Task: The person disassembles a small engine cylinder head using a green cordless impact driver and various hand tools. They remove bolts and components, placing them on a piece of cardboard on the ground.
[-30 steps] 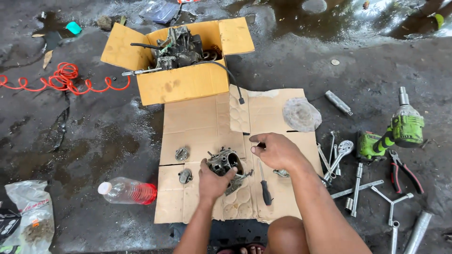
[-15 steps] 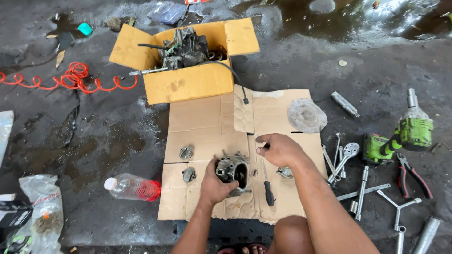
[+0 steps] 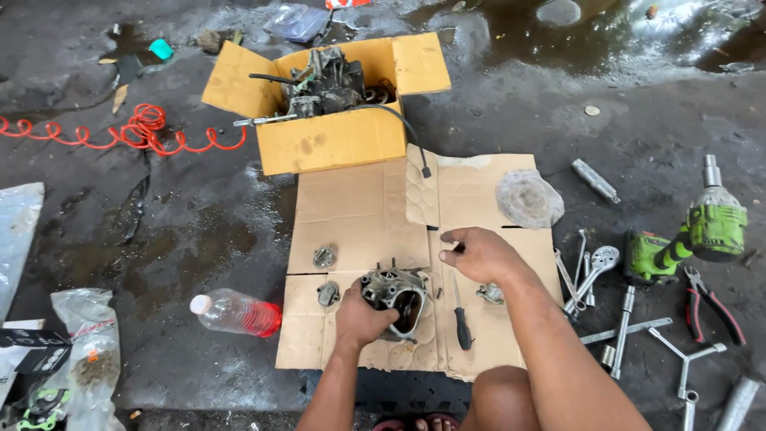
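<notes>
My left hand (image 3: 363,318) grips a grimy metal engine part (image 3: 396,292) from its left side and holds it tilted on the flattened cardboard sheet (image 3: 359,207). Just right of that part and a little above the cardboard hovers my right hand (image 3: 481,254), its fingertips pinched on a small dark part (image 3: 457,247). A black-handled screwdriver (image 3: 461,319) lies on the cardboard between my hands. Two small metal pieces (image 3: 324,257) (image 3: 328,293) rest to the left of the engine part, and another (image 3: 491,294) sits under my right wrist.
A yellow cardboard box (image 3: 335,140) full of engine parts stands behind the sheet. On the right lie wrenches (image 3: 594,271), a green power tool (image 3: 686,239), pliers (image 3: 710,307) and a round gasket-like disc (image 3: 528,198). To the left are a plastic bottle (image 3: 235,313) and a coiled red hose (image 3: 136,132).
My left hand has shifted its hold and tilted the engine part on the cardboard. My right hand has stayed almost in place, still pinched.
</notes>
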